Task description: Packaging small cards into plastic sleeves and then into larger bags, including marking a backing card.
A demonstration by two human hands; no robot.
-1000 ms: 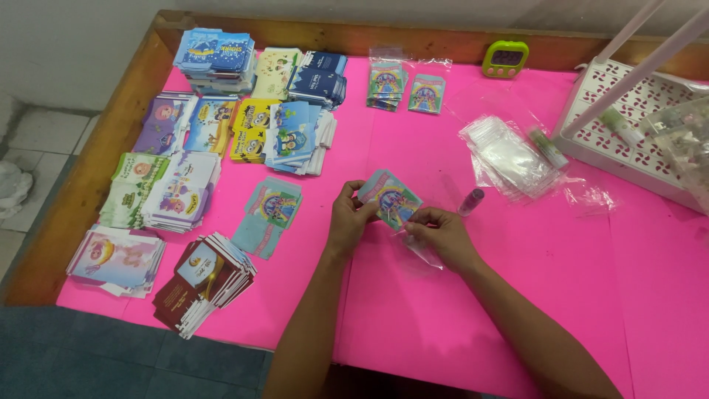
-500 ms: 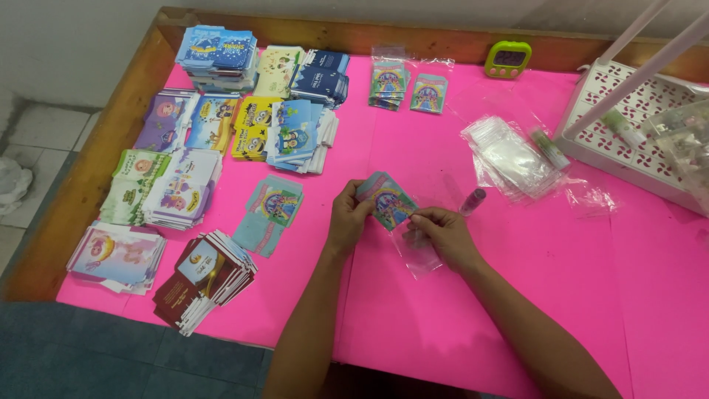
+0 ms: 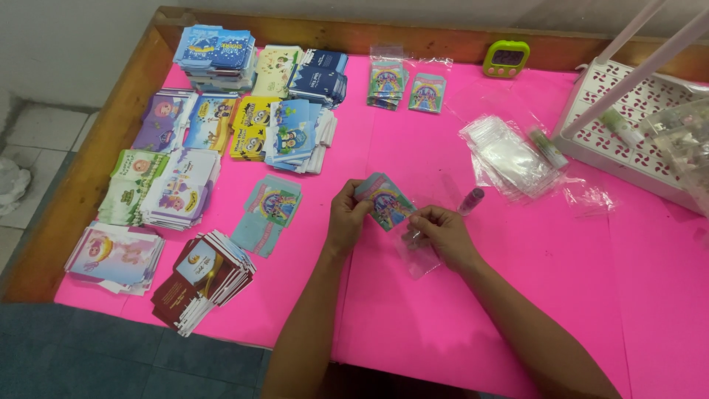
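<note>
The left hand [image 3: 346,218] is pinching a small colourful card envelope [image 3: 385,201] by its left edge, near the middle of the pink bench [image 3: 458,318]. The right hand [image 3: 442,233] is gripping a clear plastic sleeve [image 3: 421,257] at its mouth, fingers closed on the film. Sliding the envelope in squarely, with the mouth held wide, seems wise. More sleeves [image 3: 509,159] are lying to the far right.

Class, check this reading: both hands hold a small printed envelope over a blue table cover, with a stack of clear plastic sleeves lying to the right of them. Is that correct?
Not quite: the table cover is bright pink, not blue, as the head view shows. The rest stands: the left hand and right hand hold the small printed envelope, and the stack of clear plastic sleeves lies to their right.
</note>
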